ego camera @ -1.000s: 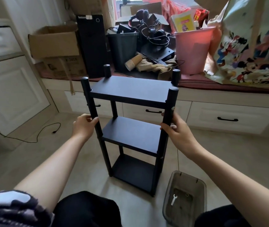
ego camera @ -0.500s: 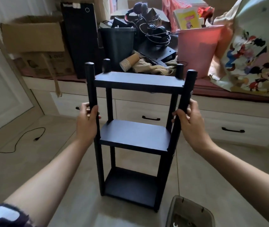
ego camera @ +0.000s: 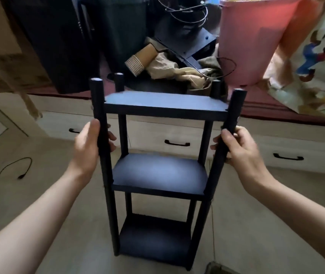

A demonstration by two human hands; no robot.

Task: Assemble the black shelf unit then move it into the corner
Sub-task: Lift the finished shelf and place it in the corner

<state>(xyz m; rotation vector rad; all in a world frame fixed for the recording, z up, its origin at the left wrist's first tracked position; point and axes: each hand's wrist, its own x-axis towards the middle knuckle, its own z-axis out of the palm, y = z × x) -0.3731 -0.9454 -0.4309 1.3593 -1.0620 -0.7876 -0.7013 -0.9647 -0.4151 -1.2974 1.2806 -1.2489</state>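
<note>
Closer now, black shelf unit [ego camera: 158,171] stands before drawers [ego camera: 177,137]; left hand [ego camera: 87,149] and right hand [ego camera: 240,151] grasp its front posts above tan floor [ego camera: 39,194].

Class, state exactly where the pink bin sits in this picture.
In the head view, the pink bin stands at upper right on the window ledge, between the cartoon-print bag and the pile of black gear.
</note>
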